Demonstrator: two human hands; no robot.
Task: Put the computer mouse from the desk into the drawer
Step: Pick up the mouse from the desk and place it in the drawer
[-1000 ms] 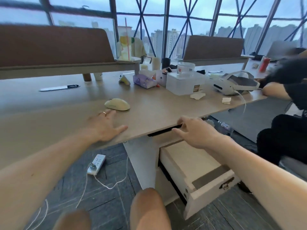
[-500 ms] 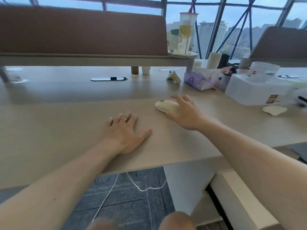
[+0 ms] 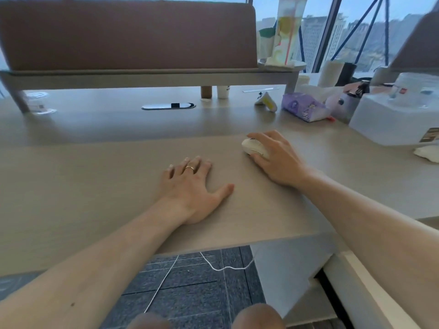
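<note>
The right hand (image 3: pixel 276 160) is wrapped over the mouse (image 3: pixel 254 147), fingers curled round the far side and the thumb along the near side, so it's got a grip on it. The mouse sits on the desk (image 3: pixel 95 176), right of centre; can't tell whether it's lifted at all. The left hand (image 3: pixel 192 188) lies flat on the desk just beside it, palm down, fingers spread, holding nothing, with a ring (image 3: pixel 190 167) on one finger. Down at the lower right, under the desk edge, the drawer (image 3: pixel 370 295) is pulled out, mostly hidden by the right forearm. Behind the mouse there's a purple tissue pack (image 3: pixel 305 109) and a white box (image 3: pixel 389 119), both well apart from the hands.
</note>
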